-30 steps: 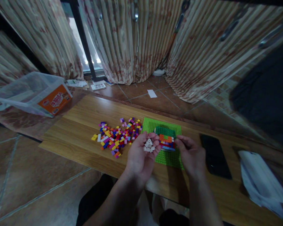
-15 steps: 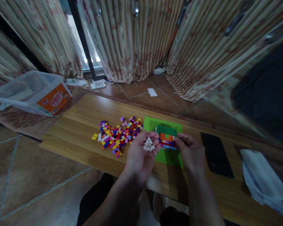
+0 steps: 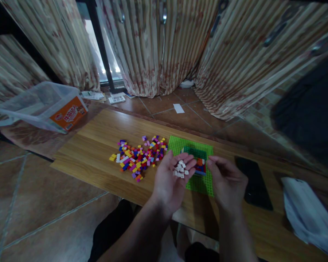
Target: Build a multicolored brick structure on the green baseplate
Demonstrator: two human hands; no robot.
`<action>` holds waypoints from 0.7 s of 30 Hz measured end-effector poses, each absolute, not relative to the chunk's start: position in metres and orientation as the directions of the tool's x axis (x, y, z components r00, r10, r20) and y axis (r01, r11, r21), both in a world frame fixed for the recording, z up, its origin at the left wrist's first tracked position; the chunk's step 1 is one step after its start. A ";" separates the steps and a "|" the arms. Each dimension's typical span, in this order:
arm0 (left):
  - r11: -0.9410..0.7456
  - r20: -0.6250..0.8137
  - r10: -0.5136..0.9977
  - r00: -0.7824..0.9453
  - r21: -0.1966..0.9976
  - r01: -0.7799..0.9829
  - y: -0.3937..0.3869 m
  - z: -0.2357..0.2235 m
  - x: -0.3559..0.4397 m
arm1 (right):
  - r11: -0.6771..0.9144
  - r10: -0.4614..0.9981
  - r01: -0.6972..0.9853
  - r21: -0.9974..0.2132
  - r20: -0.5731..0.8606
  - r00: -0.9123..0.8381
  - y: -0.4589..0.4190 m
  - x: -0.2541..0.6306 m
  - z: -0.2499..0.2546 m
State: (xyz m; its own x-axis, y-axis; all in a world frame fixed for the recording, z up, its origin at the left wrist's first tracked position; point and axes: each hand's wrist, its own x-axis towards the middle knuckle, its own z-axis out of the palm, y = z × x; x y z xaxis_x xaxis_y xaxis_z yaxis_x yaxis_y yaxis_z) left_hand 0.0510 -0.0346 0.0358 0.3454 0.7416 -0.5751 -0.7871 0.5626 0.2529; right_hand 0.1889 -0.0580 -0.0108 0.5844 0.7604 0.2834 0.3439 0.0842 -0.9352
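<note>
Palm up and cupped, my left hand (image 3: pixel 166 183) carries several small white toy bricks (image 3: pixel 180 169). Its fingers overlap part of a multicoloured brick build (image 3: pixel 200 168) with a dark green section (image 3: pixel 196 153) at the back. The build stands on a bright green studded baseplate (image 3: pixel 176 142). Just right of the build, my right hand (image 3: pixel 230 182) is closed, thumb and forefinger pinched together. Whatever may be between those fingertips is too small or hidden to make out.
Loose coloured bricks (image 3: pixel 139 158) lie spread on the wooden table (image 3: pixel 90 145) left of the baseplate. A black phone (image 3: pixel 255 185) and a white plastic bag (image 3: pixel 307 203) lie to the right. A clear plastic bin (image 3: pixel 41 105) stands beyond the table's left end.
My left hand has shifted right with the white bricks and covers more of the build. The right hand has drawn slightly away to the right. The whole view has shifted a little.
</note>
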 end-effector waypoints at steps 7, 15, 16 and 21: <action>0.540 -0.565 0.748 0.349 0.211 -0.815 -0.034 0.040 0.051 | 0.263 0.940 0.448 -0.855 0.331 0.080 -0.071 0.176 0.009; 0.540 -0.571 0.744 0.347 0.206 -0.816 -0.033 0.040 0.051 | 0.259 0.935 0.511 -0.820 0.346 0.082 -0.068 0.174 0.002; 0.540 -0.571 0.743 0.349 0.203 -0.817 -0.034 0.040 0.051 | 0.244 0.933 0.500 -0.831 0.342 0.112 -0.068 0.174 0.002; 0.514 -0.596 0.750 0.285 0.255 -0.819 -0.033 0.038 0.049 | 0.125 0.833 0.319 -0.940 0.274 0.480 -0.067 0.181 0.001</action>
